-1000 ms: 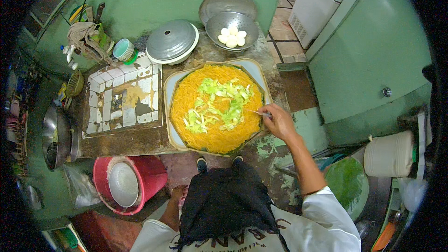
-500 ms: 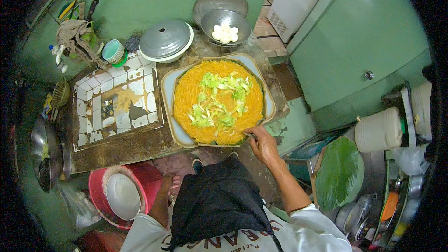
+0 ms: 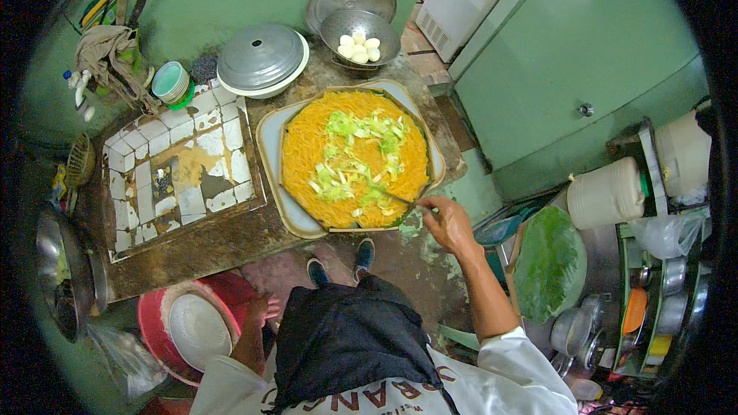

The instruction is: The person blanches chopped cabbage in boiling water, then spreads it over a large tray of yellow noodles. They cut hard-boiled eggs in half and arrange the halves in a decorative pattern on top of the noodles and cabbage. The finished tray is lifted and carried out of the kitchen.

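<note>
A wide bed of orange-yellow noodles (image 3: pixel 304 154) fills a lined tray (image 3: pixel 274 204) on the counter. Chopped pale-green cabbage (image 3: pixel 338 186) lies on the noodles in a rough ring. My right hand (image 3: pixel 446 223), off the tray's near right corner, is closed on the handle of a slim dark utensil (image 3: pixel 400 199). Its far end reaches into the lower right of the cabbage, so I cannot make out whether it is a fork or a spoon. Low beside my body, my left hand (image 3: pixel 264 308) hangs with its fingers apart and nothing in it, next to a red tub (image 3: pixel 154 315).
Behind the tray stand a metal colander (image 3: pixel 384 37) with several peeled eggs (image 3: pixel 359 48) and a lidded pot (image 3: pixel 257 54). A broken-tiled sink (image 3: pixel 181 134) borders the tray on the left. Banana leaf (image 3: pixel 547 265) and pots (image 3: pixel 573 330) are at the right.
My right hand has drawn back rightward from the tray's edge, and the utensil's shaft now shows over the noodles. My left hand still hangs low. The whole view has shifted slightly.
</note>
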The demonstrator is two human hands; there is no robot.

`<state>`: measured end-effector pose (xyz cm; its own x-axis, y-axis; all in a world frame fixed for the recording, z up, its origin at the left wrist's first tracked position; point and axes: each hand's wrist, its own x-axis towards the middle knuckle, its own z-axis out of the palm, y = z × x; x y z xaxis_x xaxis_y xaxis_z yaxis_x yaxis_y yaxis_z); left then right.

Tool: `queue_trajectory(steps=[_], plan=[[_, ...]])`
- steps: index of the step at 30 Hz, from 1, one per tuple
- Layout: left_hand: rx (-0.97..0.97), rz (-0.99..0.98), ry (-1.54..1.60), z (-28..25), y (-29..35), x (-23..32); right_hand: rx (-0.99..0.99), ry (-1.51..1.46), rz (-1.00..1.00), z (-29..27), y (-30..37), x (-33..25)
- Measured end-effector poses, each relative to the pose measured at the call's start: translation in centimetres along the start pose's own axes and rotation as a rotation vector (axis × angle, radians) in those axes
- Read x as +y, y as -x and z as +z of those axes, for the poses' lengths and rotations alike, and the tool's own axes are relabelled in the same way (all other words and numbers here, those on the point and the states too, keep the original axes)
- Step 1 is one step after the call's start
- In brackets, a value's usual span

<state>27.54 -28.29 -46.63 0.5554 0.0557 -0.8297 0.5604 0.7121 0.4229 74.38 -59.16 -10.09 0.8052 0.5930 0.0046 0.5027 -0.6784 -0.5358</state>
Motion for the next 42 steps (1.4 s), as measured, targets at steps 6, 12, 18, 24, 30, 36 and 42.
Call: queue_trajectory(steps=[6, 12, 18, 24, 30, 36, 42], plan=[[-0.133, -0.005, 0.213, 1.5, -2.3, 0.8, -0.042, -0.066, 0.112, -1.0, -0.6, 2.5], [0.058, -0.016, -0.025, 3.1, -1.7, 0.7, 0.105, -0.041, -0.027, -0.5, -3.4, 3.4], [-0.255, -0.046, 0.333, 5.2, -2.8, -0.3, 0.006, -0.106, 0.009, 1.7, -3.7, 4.3], [-1.106, -0.290, 0.917, 5.3, -5.5, 1.3, 0.109, -0.087, -0.157, 2.4, -6.9, 4.1], [-0.921, -0.200, 0.796, 5.4, -6.4, 2.0, 0.206, -0.136, -0.124, 1.7, -8.0, 3.4], [-0.714, -0.139, 0.663, 5.3, -4.0, 1.0, 0.142, -0.084, -0.217, 3.8, -13.7, 1.2], [-0.639, -0.104, 0.638, 4.4, -2.8, -0.1, 0.002, -0.102, -0.306, 3.3, -15.4, 1.0]])
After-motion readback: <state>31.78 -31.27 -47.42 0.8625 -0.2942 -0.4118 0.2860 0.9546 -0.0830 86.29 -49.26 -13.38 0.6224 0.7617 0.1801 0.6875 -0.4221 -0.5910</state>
